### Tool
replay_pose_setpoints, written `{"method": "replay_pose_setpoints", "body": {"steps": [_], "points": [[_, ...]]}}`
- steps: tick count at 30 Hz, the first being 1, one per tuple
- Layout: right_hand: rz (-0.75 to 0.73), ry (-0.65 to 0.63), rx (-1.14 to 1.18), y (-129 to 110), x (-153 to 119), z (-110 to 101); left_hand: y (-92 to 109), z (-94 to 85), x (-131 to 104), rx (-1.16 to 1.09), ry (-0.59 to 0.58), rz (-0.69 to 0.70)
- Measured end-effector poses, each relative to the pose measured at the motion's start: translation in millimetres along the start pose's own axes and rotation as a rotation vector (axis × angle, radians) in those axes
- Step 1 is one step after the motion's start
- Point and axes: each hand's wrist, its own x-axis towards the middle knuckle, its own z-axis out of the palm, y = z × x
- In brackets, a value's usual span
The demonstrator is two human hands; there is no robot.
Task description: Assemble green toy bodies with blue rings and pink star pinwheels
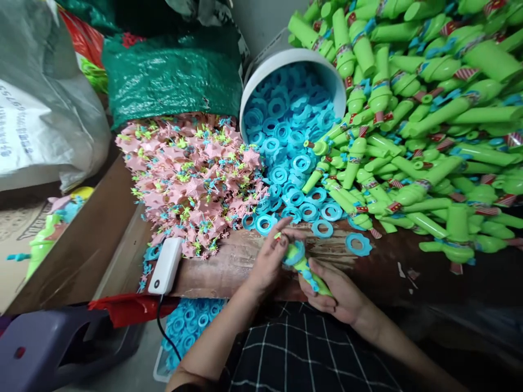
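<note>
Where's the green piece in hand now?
Below and right of the head view's centre: the green piece is in the right hand, its far end at the left hand.

Right hand hides much of the near end of the green toy at 5 o'clock. Green pile at 2 runs off top and right; white sack at 10 is cut left, print mostly illegible. Left forearm blocks part of the clear bin at 7.
</note>
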Motion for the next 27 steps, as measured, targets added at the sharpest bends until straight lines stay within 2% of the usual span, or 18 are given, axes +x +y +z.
{"method": "replay_pose_setpoints", "body": {"steps": [3, 4, 6, 8, 10, 13, 15, 17, 20, 22, 24, 27], "points": [[-0.059, 0.109, 0.010, 3.0, 5.5, -4.5, 9.9, -34.4, 39.3, 0.705, 0.248, 0.319], [-0.076, 0.151, -0.008, 2.8, 6.4, -5.8, 13.1, -48.3, 53.8, 0.944, 0.297, 0.380], [-0.094, 0.214, -0.036, 1.0, 6.8, -8.5, 19.2, -74.1, 79.2, 1.288, 0.250, 0.339], [-0.122, 0.270, -0.063, -1.7, 6.0, -10.8, 26.1, -91.8, 94.8, 1.419, 0.147, 0.244], [-0.176, 0.324, -0.123, -4.1, 5.1, -12.6, 34.6, -98.5, 98.2, 1.381, 0.173, 0.305], [-0.249, 0.367, -0.279, -6.5, 4.8, -16.0, 44.3, -93.0, 84.6, 1.193, 0.412, 0.610], [-0.260, 0.373, -0.357, -7.4, 5.2, -19.4, 41.9, -85.7, 69.9, 1.115, 0.541, 0.719], [-0.248, 0.370, -0.415, -8.6, 5.7, -23.2, 30.7, -80.4, 56.5, 1.162, 0.513, 0.679], [-0.217, 0.349, -0.530, -10.6, 6.8, -27.4, 10.0, -79.5, 45.4, 1.313, 0.246, 0.448], [-0.196, 0.338, -0.582, -11.2, 7.9, -28.5, 5.1, -83.1, 45.6, 1.273, 0.168, 0.339], [-0.188, 0.340, -0.585, -10.5, 9.1, -28.5, 11.4, -87.9, 50.6, 1.035, 0.263, 0.310], [-0.216, 0.367, -0.528, -7.6, 10.6, -27.6, 33.8, -94.1, 60.0, 0.511, 0.560, 0.329]]}}
